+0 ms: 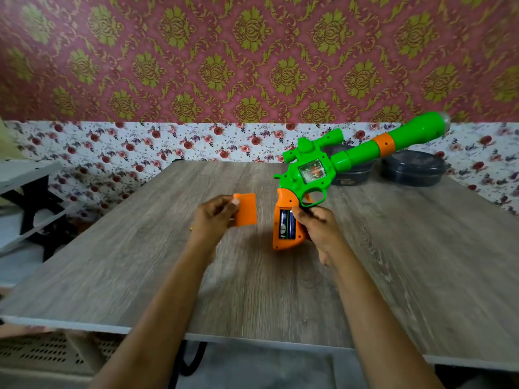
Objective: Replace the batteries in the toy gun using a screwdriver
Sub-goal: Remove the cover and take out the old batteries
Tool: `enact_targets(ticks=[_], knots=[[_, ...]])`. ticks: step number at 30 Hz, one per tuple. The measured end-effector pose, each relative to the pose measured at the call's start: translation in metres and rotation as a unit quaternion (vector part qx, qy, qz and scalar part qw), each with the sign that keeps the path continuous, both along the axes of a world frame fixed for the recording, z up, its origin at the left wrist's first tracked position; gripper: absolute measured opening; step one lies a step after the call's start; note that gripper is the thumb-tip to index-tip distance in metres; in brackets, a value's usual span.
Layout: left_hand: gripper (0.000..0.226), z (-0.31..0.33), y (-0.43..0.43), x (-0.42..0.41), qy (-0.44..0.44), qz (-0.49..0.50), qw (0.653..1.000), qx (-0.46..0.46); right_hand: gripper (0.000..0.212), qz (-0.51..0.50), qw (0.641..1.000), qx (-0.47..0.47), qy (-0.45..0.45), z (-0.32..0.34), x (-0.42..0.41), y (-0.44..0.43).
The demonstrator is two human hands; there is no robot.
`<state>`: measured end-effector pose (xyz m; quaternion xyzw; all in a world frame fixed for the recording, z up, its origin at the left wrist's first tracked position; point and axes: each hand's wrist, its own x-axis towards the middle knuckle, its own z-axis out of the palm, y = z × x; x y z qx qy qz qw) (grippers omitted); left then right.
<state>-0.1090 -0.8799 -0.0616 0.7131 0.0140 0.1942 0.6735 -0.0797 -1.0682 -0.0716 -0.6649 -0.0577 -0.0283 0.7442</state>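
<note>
A green toy gun [354, 157] with an orange grip [286, 197] is held above the wooden table [140, 262], barrel pointing up to the right. My right hand [320, 231] grips the orange handle from the right side. The battery compartment in the handle is uncovered, and dark batteries [287, 223] sit inside it. My left hand [213, 217] pinches the orange battery cover [245, 209], held apart to the left of the handle. No screwdriver is visible.
Two dark round lidded containers [412, 168] stand at the table's far right, behind the gun barrel. A white shelf with black frame [25, 189] stands left of the table. A patterned wall rises right behind the table.
</note>
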Motion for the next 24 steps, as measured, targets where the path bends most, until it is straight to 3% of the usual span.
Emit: enact_targets(ticks=[3,7,9,12,18,21,24], knots=[[0.010,-0.004,0.007,0.005,-0.053,0.104,0.989,0.087,0.014,-0.002,1.000,-0.013,0.003,-0.001,0.002,0.000],[0.013,-0.007,0.010,0.021,-0.061,0.146,0.956,0.248,0.008,-0.002,1.000,-0.025,-0.004,-0.004,0.004,0.001],[0.014,-0.006,0.008,0.032,-0.097,0.130,0.910,0.382,0.009,0.000,1.000,-0.021,-0.006,-0.005,0.005,0.000],[0.022,-0.001,0.000,0.053,-0.081,0.118,0.818,0.557,0.007,0.001,1.000,-0.019,-0.009,-0.007,0.005,0.000],[0.037,-0.001,-0.014,0.092,-0.028,0.110,0.719,0.685,0.011,0.009,1.000,-0.011,-0.009,-0.011,0.010,-0.002],[0.034,-0.003,-0.018,0.095,-0.005,0.115,0.680,0.724,0.009,0.010,1.000,-0.018,-0.007,-0.011,0.010,-0.001],[0.026,-0.008,-0.020,0.094,0.023,0.097,0.679,0.727,0.006,0.007,1.000,-0.019,-0.011,-0.012,0.010,0.000]])
